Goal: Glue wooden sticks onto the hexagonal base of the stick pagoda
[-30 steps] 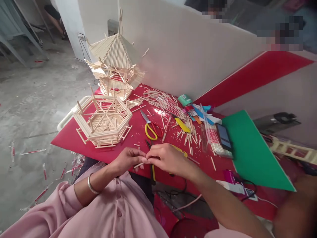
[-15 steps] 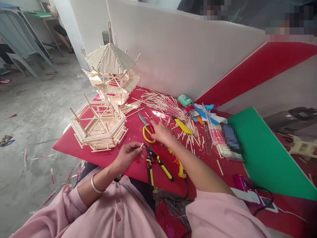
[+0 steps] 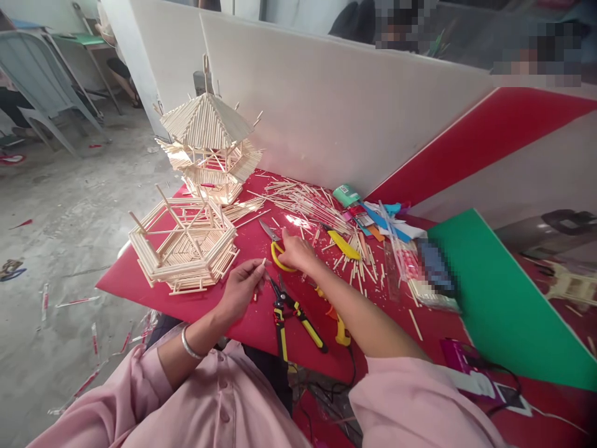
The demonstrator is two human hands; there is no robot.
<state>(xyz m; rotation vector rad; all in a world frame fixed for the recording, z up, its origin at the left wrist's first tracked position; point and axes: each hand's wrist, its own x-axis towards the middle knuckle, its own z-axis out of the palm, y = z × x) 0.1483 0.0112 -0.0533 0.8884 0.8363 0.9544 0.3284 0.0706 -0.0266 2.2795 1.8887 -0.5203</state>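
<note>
My left hand pinches a short wooden stick above the red board's front part. To its right my right hand rests at the yellow-handled scissors, its fingers over the handles; how firmly they grip is hidden. Black and yellow cutters lie with handles spread just below both hands. On the left stands a hexagonal stick frame. Behind it rises a pagoda-like stick model with a pointed roof.
Loose sticks lie across the red board. A yellow cutter knife and a yellow glue gun with a cable are on the right. Beyond them stands a green board. A pale partition closes the back.
The view has shifted slightly. My left hand has tilted the short stick more upright and moved a little away from the cutters' tips. My right hand stays by the scissors.
</note>
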